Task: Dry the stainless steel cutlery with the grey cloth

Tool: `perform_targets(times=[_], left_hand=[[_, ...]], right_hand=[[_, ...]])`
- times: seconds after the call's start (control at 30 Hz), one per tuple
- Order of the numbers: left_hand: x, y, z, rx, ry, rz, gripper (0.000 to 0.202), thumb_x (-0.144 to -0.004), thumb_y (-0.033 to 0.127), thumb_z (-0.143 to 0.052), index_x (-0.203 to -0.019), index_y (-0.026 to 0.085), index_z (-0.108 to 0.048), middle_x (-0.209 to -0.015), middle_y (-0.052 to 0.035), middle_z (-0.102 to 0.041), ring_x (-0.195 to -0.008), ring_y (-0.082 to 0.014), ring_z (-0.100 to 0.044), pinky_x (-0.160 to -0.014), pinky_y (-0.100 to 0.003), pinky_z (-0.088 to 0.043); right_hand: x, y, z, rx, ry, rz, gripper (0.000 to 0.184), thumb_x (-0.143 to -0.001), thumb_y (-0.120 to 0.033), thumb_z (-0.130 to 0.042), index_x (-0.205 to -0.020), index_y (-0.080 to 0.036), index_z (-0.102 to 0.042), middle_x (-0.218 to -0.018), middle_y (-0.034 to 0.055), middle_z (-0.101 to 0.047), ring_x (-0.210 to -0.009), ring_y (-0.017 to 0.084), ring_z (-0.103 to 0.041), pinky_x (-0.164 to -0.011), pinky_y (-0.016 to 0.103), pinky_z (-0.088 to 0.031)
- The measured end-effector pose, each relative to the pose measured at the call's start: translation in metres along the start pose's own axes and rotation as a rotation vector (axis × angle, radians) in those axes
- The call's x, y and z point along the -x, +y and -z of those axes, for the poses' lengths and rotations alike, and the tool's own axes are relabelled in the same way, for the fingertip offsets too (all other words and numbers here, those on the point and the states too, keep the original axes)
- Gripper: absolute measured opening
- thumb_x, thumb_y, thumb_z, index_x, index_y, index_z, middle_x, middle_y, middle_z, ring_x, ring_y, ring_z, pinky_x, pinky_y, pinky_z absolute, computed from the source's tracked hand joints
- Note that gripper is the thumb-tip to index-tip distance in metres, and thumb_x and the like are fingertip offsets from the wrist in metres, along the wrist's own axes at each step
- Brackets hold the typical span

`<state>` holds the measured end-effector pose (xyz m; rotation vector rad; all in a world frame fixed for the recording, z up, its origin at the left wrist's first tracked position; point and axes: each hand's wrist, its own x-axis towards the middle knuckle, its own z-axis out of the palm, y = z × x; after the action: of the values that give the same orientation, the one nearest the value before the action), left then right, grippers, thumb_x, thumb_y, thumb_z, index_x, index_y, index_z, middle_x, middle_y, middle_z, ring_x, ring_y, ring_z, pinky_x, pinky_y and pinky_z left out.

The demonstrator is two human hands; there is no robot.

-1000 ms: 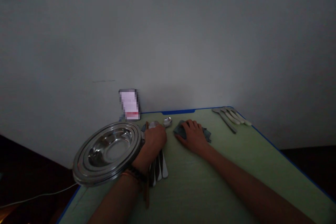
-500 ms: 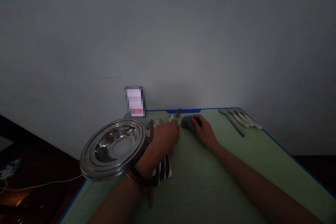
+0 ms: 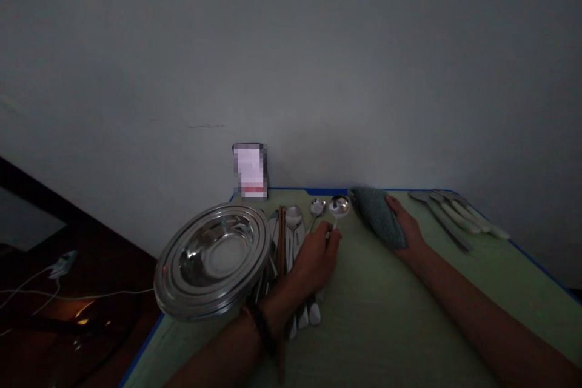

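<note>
My left hand [image 3: 318, 257] is closed round the handle of a shiny spoon [image 3: 339, 207], its round bowl pointing away from me. Just left of it lies another small spoon [image 3: 317, 207], then a larger spoon [image 3: 293, 216] and a pair of brown wooden chopsticks [image 3: 281, 315]. The forearm and hand cover the middle of this cutlery row; several handle ends show below. To the right, my right hand [image 3: 406, 224] grips a folded grey-green cloth [image 3: 379, 216], which hangs over the fingers and hides some of them.
Stacked steel plates [image 3: 168, 267] stand at the left of the green table [image 3: 364, 327]. A phone [image 3: 250, 171] with a blurred screen leans on the wall behind. Several white-handled utensils [image 3: 464, 218] and a dark-handled one [image 3: 448, 224] lie far right. A white cable [image 3: 104, 294] runs off left.
My right hand has moved right with the cloth, which now shows more fully. My left hand is lower beside the row, with the spoon's bowl turned up in plain sight. The view has shifted slightly left.
</note>
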<state>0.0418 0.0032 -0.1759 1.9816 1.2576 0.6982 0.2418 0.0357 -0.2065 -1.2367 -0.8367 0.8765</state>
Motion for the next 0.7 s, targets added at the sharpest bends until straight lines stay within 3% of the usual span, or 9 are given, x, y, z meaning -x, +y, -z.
perform_targets(times=[0.13,0.27,0.37,0.47,0.63,0.7], left_hand=[[-0.002,-0.003,-0.002,0.125,-0.062,-0.010,0.021,-0.085,0.021,-0.030,-0.098,0.016,-0.047,-0.049,0.0059,-0.047,-0.042,-0.0103,-0.046,-0.042,-0.020,-0.033],[-0.003,-0.003,-0.003,0.191,-0.114,-0.045,0.023,-0.087,0.026,-0.031,-0.103,0.016,-0.043,-0.048,0.0060,-0.049,-0.042,-0.0105,-0.046,-0.044,-0.020,-0.035],[-0.003,-0.002,-0.001,0.198,-0.130,-0.066,0.024,-0.088,0.029,-0.030,-0.103,0.016,-0.043,-0.050,0.0053,-0.050,-0.044,-0.0109,-0.047,-0.045,-0.021,-0.036],[-0.002,-0.001,0.001,0.187,-0.162,-0.093,0.025,-0.088,0.031,-0.031,-0.101,0.016,-0.046,-0.050,0.0052,-0.051,-0.046,-0.0110,-0.049,-0.050,-0.022,-0.037],[-0.001,0.004,-0.002,0.147,-0.198,-0.102,0.028,-0.089,0.036,-0.030,-0.097,0.017,-0.049,-0.050,0.0051,-0.051,-0.047,-0.0113,-0.051,-0.050,-0.021,-0.038],[-0.001,0.004,-0.004,0.122,-0.200,-0.097,0.029,-0.089,0.036,-0.030,-0.098,0.016,-0.049,-0.050,0.0049,-0.051,-0.046,-0.0117,-0.051,-0.048,-0.021,-0.037]], right_hand=[[-0.001,-0.023,-0.004,-0.067,0.033,-0.133,0.036,-0.070,-0.045,-0.051,-0.094,-0.019,-0.058,-0.077,0.0039,-0.065,-0.077,0.021,-0.062,-0.065,0.033,-0.049],[-0.005,-0.064,0.001,-0.120,-0.003,-0.148,0.035,-0.075,-0.044,-0.046,-0.095,-0.019,-0.059,-0.085,0.0058,-0.066,-0.081,0.020,-0.062,-0.067,0.032,-0.049],[-0.004,-0.088,0.004,-0.104,-0.086,-0.067,0.032,-0.076,-0.042,-0.046,-0.095,-0.019,-0.058,-0.087,0.0050,-0.065,-0.083,0.020,-0.061,-0.068,0.031,-0.049],[0.002,-0.095,0.002,-0.058,-0.107,-0.011,0.034,-0.079,-0.042,-0.040,-0.093,-0.018,-0.058,-0.085,0.0050,-0.064,-0.084,0.019,-0.060,-0.069,0.031,-0.049],[0.019,-0.084,-0.010,0.136,-0.283,0.269,0.032,-0.084,-0.043,-0.038,-0.092,-0.020,-0.058,-0.092,0.0029,-0.063,-0.090,0.017,-0.057,-0.080,0.033,-0.045],[0.026,-0.073,-0.016,0.353,-0.375,0.396,0.033,-0.085,-0.041,-0.038,-0.086,-0.019,-0.062,-0.092,0.0046,-0.063,-0.092,0.017,-0.055,-0.087,0.035,-0.039]])
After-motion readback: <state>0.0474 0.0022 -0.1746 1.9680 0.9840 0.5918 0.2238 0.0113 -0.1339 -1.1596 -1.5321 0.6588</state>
